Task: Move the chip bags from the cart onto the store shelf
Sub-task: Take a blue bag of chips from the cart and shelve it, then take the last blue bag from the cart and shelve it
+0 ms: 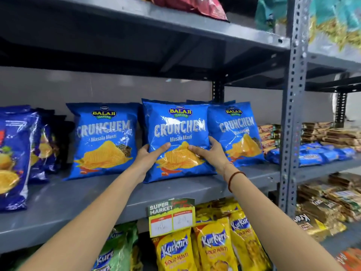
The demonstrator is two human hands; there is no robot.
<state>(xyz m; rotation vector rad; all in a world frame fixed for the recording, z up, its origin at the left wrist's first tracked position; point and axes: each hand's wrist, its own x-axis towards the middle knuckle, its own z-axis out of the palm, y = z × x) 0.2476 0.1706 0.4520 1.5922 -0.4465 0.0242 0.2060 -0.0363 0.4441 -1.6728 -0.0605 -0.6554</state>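
A blue Crunchem chip bag (178, 126) stands upright on the grey shelf (82, 194), in the middle of a row. My left hand (148, 156) grips its lower left edge, thumb across the front. My right hand (210, 151) holds its lower right side, fingers spread on the front. A matching blue bag (103, 137) stands to its left. Another one (238, 132) stands to its right, partly behind the held bag. The cart is out of view.
Dark blue chip bags (17, 153) fill the shelf's left end. A perforated upright post (293, 118) divides off biscuit packs (322, 147) at right. Yellow Kurkure bags (214, 247) hang below, behind a price tag (172, 216). Another shelf (175, 26) hangs overhead.
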